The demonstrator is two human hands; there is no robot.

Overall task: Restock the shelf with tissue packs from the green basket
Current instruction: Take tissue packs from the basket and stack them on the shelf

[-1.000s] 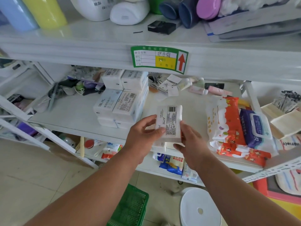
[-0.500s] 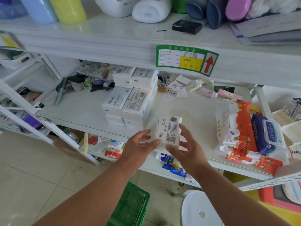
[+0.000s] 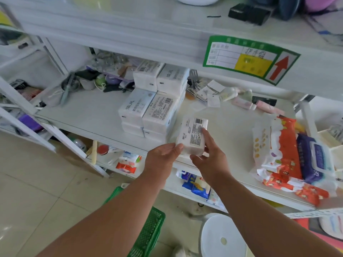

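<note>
Fingers (image 3: 205, 135) of right hand (image 3: 209, 156) curl over the tissue pack (image 3: 193, 136), thumb beneath; left hand (image 3: 163, 154) fingers lie fairly straight against its lower left corner. Pack held tilted, label up, above front edge of the shelf (image 3: 92, 115), just right of the stacked tissue packs (image 3: 152, 108). Green basket (image 3: 148, 232) on the floor below.

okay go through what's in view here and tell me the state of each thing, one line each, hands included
tissue pack: held between both hands at the shelf's front edge, barcode side up
left hand: fingers straight, against the pack's near left corner
right hand: fingers curled round the pack's right side
stacked tissue packs: piled on the shelf, left of the held pack
green basket: on the floor, contents hidden by the arms
wet wipes pack: lying flat, flap closed
</note>
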